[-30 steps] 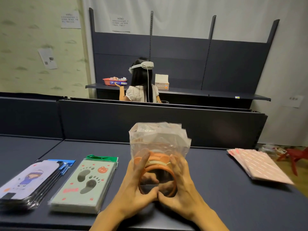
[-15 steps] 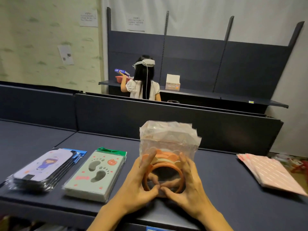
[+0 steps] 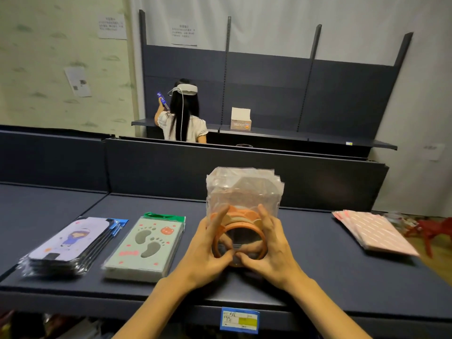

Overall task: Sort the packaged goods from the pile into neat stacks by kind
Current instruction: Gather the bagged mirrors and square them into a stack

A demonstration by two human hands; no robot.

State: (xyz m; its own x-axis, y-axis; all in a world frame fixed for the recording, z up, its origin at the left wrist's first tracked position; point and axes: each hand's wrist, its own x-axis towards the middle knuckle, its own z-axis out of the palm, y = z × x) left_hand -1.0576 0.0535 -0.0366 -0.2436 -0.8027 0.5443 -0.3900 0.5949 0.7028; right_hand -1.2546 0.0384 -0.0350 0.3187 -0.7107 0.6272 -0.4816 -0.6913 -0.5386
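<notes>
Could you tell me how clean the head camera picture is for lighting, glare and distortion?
Head view: dim, even light; wide-angle bending bows the shelf edge and far uprights; soft glare on the clear bags both hands hold; background slightly soft, wall notices unreadable.

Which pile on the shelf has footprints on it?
The pale green flat packs with a green top edge, second pile from the left. The purple cartoon-figure packs and pink striped packs show no footprints.

Orange rings [image 3: 238, 237] in clear bags, grey-footprinted pale green packs [image 3: 146, 245], pink white-striped packets [image 3: 376, 232], dark blue shelf [image 3: 318, 260]
</notes>
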